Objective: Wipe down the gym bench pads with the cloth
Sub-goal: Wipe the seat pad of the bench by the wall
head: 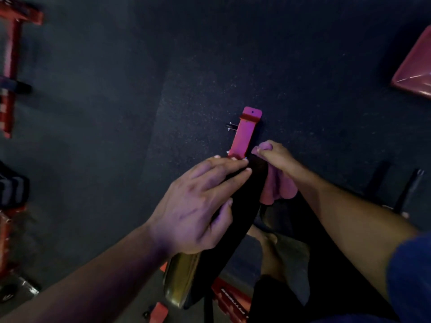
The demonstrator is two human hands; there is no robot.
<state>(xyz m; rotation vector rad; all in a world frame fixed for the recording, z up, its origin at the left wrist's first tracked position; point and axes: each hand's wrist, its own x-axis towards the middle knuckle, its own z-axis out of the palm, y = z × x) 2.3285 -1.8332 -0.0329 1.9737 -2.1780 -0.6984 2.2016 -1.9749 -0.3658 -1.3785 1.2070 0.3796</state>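
A narrow black bench pad (242, 206) runs from the lower middle up toward the centre, seen edge-on. My left hand (198, 206) rests on its left side with straight fingers laid across the top end and the thumb against the pad. My right hand (275, 157) grips a pink cloth (279, 190) and holds it against the pad's right side near the top; the cloth hangs bunched below the fist. A red metal frame piece (245, 134) sticks out past the pad's upper end.
Dark speckled rubber floor (233, 54) lies all around. Red machine frames (10, 73) stand along the left edge. A red pad (415, 71) shows at the far right. A gold-coloured part (179, 280) and red frame (231, 299) sit below the pad.
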